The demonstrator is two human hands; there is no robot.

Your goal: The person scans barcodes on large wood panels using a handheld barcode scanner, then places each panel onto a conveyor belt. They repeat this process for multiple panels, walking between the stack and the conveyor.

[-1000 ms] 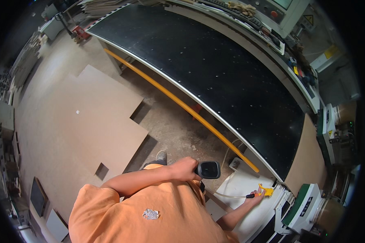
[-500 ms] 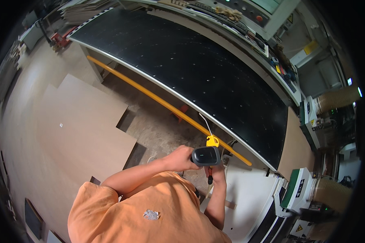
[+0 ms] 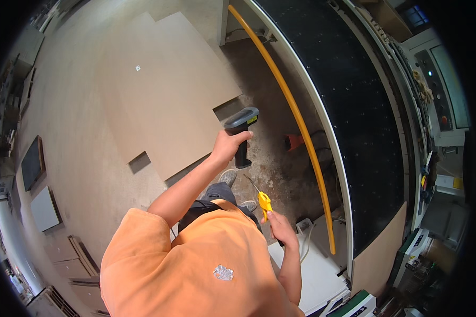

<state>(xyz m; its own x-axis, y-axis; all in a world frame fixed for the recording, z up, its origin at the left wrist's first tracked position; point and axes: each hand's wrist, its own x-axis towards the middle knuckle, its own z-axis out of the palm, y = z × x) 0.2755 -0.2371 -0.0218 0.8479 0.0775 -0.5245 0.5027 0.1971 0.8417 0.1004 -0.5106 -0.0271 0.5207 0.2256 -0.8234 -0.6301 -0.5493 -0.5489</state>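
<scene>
My left hand (image 3: 227,146) is closed round the handle of a black and grey handheld barcode scanner (image 3: 238,123). It holds the scanner out in front of my body, above the floor and beside a large flat board. Lower and to the right, my right hand (image 3: 281,228) grips a yellow air blow gun (image 3: 264,202) with a thin metal nozzle pointing up and left. The right fingers are partly hidden, but the thumb lies along the gun's yellow body. A pale hose (image 3: 308,242) shows beside this hand. The two hands are apart.
A long black machine table (image 3: 349,121) runs along the right, with a yellow rail (image 3: 296,113) on its near side. Large beige boards (image 3: 169,100) lie on the left. A red foot pedal (image 3: 293,141) sits beneath the rail. White panels (image 3: 317,280) stand at lower right.
My view has turned left, so the black table has swung from the top to the right. The hands, close together before, have separated, and the scanner shows from its side.
</scene>
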